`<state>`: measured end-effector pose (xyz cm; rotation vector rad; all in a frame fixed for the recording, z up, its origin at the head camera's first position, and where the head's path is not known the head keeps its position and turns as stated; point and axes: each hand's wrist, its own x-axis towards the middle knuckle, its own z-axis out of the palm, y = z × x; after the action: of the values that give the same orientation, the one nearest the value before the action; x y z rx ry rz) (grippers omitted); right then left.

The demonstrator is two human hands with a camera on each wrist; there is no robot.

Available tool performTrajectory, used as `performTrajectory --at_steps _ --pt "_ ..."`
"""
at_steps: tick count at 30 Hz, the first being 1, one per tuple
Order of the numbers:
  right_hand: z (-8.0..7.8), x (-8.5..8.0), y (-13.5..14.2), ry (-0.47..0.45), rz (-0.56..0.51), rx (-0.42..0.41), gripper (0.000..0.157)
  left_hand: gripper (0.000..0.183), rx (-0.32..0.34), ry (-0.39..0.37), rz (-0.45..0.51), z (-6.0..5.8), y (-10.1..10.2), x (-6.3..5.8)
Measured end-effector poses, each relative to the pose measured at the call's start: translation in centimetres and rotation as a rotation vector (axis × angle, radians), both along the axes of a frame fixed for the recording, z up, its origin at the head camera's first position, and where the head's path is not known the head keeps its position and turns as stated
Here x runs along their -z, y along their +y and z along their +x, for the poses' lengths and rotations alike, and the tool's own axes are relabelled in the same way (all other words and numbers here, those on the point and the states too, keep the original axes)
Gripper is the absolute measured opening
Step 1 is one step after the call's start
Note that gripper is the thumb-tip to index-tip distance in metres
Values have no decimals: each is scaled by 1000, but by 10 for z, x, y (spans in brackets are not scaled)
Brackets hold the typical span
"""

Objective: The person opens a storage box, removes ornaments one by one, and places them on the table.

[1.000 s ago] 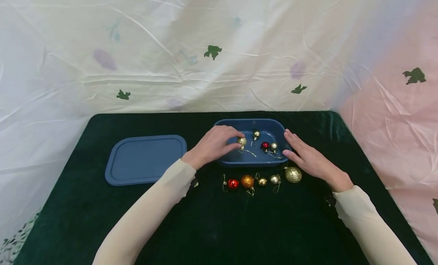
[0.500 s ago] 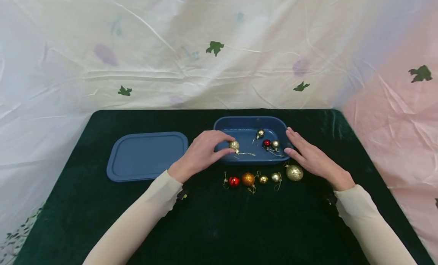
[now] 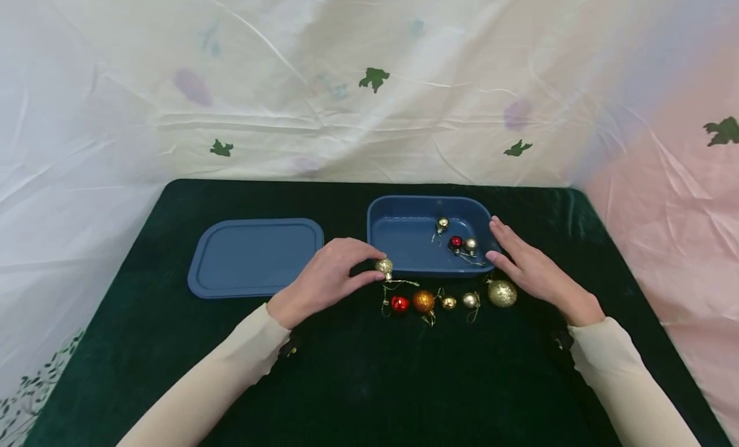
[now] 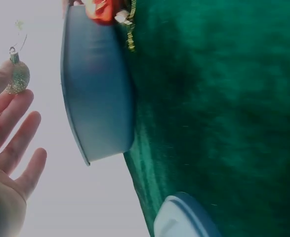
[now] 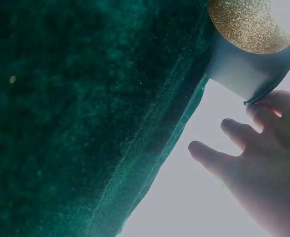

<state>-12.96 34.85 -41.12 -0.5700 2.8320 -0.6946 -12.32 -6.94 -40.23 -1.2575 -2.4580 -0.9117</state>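
Between thumb and fingertips, my left hand (image 3: 326, 277) pinches a gold glitter Christmas ball (image 3: 383, 266) by the front left corner of a blue box (image 3: 398, 242). The ball's string loop hangs to the right; the left wrist view shows the ball (image 4: 18, 78) raised, with the other fingers spread. My right hand (image 3: 534, 270) rests its straight fingers along the box's right rim. Inside the box lie a shiny gold ball (image 3: 442, 223), a dark red ball (image 3: 455, 242) and a pale gold ball (image 3: 470, 244).
A row in front of the box holds a red ball (image 3: 399, 304), an orange ball (image 3: 424, 301), a small gold ball (image 3: 448, 303), a silver ball (image 3: 470, 300) and a large gold glitter ball (image 3: 502, 293). A blue lid (image 3: 256, 254) lies left on the green cloth (image 3: 369, 376).
My left hand has carried the gold glitter ball left and toward me, from inside the box to its front left corner. The right hand has stayed at the rim.
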Motion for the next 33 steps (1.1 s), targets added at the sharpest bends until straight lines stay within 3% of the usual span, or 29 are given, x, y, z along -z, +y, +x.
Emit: performTrajectory --at_steps 11,22,33 --pt "1 -1 3 7 -3 -11 72 30 -2 -89 -68 12 -14 12" --pt "2 3 4 -12 -5 12 73 30 19 -183 -190 14 -17 25" --pt "1 0 1 -14 -5 6 73 30 -2 -236 -269 15 -13 32"
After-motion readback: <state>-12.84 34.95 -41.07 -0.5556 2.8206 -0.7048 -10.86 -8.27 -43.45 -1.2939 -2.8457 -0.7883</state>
